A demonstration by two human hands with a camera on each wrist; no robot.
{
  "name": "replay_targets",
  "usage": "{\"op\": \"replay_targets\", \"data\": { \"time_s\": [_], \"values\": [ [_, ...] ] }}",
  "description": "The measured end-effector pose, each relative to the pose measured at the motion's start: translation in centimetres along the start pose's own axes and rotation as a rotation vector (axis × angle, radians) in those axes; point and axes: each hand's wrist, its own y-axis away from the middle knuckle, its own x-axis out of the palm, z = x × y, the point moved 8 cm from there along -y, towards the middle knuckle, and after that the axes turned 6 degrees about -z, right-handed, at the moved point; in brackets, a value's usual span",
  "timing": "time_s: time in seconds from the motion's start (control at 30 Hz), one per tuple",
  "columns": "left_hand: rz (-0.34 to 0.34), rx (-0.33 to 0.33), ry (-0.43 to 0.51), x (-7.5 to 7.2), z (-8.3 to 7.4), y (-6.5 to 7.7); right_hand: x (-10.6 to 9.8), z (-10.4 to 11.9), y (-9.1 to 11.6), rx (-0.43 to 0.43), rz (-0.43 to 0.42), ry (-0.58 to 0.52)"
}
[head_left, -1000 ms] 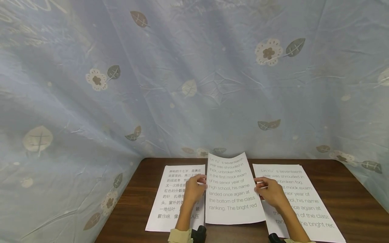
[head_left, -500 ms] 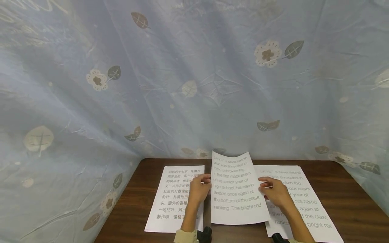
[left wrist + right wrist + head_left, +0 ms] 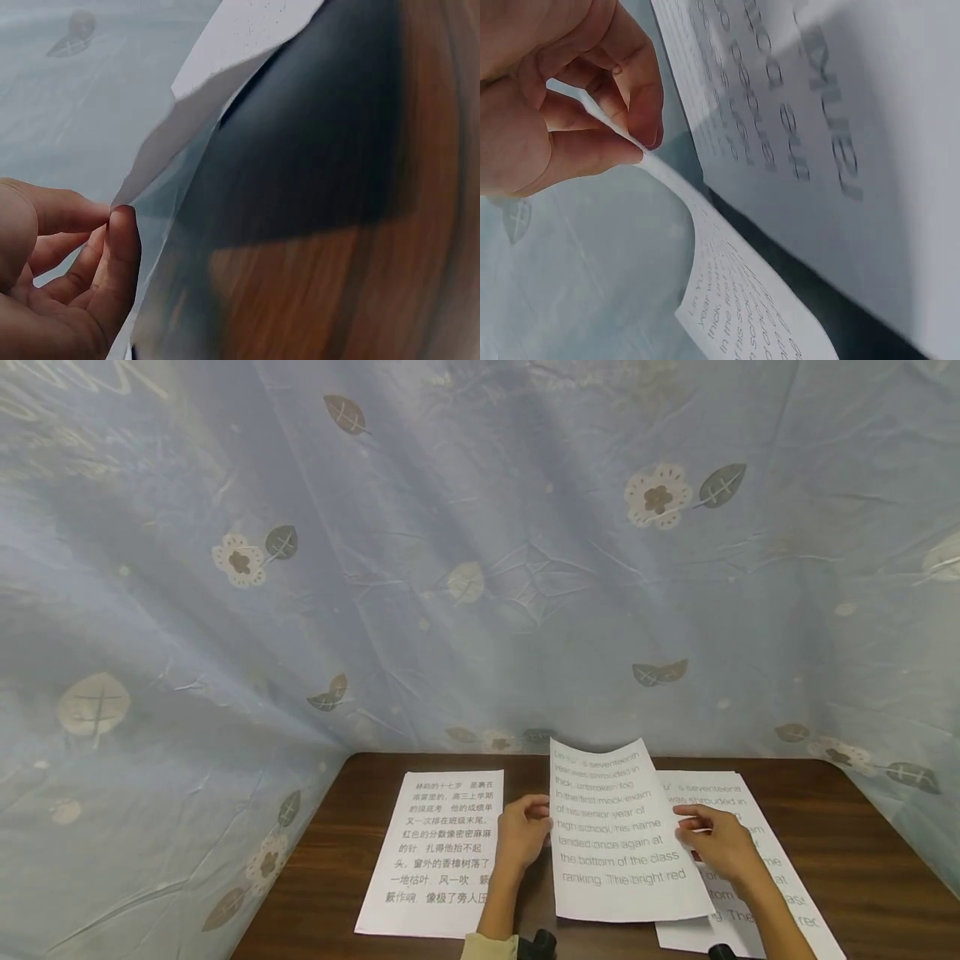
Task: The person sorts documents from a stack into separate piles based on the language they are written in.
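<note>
A sheet of paper (image 3: 611, 852) printed in English hangs raised between both hands, its top edge sagging in the middle. My left hand (image 3: 522, 832) pinches its left edge between thumb and finger, plain in the left wrist view, where the sheet (image 3: 161, 146) shows edge-on over the dark table. On the opposite edge my right hand (image 3: 716, 839) pinches the sheet (image 3: 727, 270), which curves away from the fingertips. Behind the right hand lies English printed paper (image 3: 806, 935), partly covered by the raised sheet.
To the left lies paper printed in Chinese (image 3: 431, 852), flat on the brown wooden table (image 3: 322, 860). A pale blue curtain (image 3: 420, 610) with flowers and leaves hangs right behind the table's back edge. A dark device (image 3: 538, 943) is on the left wrist.
Both hands have moved rightward with the raised sheet, away from the Chinese paper, which now shows more fully. The sheet now covers more of the English paper on the right.
</note>
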Motion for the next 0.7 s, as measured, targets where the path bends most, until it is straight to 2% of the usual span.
{"op": "replay_targets", "data": {
  "time_s": [0.33,0.7],
  "values": [
    [-0.007,-0.01,0.073,3.7,-0.5,1.0,-2.8,-1.9,-0.1,-0.011,-0.009,0.054],
    [-0.02,-0.053,0.147,6.5,-0.4,1.9,-5.2,-4.6,0.1,0.018,-0.002,0.114]
  ]
}}
